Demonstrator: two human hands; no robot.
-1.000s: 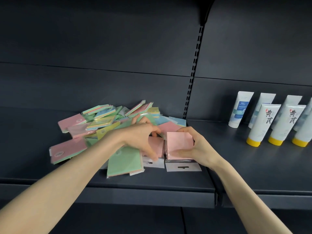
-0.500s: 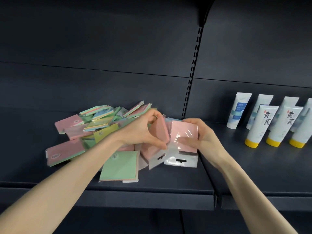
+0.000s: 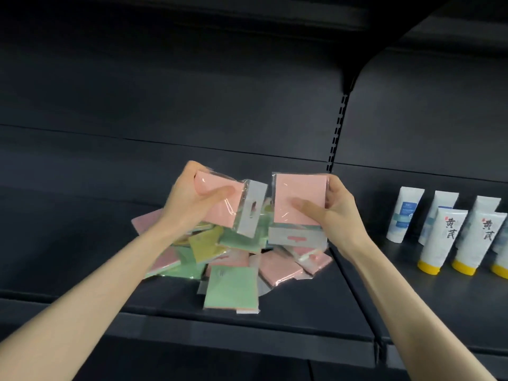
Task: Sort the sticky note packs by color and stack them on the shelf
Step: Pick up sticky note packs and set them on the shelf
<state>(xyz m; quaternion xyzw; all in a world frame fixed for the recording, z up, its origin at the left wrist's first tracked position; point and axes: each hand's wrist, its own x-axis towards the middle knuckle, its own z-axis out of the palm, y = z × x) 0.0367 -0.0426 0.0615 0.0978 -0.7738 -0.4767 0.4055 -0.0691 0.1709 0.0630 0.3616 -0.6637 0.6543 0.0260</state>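
Note:
My left hand grips a pink sticky note pack in clear wrap, tilted, its white hang tab pointing down to the right. My right hand holds a second pink pack upright, thumb across its face, white tab at the bottom. Both packs are lifted above a loose pile of pink, green and yellow packs on the dark shelf. A green pack lies at the front of the pile, and pink packs lie to its right.
Several white tubes with yellow caps stand on the neighbouring shelf section at the right. A slotted upright divides the two sections. Another dark shelf overhangs above. The shelf's front edge runs below the pile.
Both hands have lifted their pink packs up off the shelf, away from the pile. The left pack has turned to face me. The view has tilted upward.

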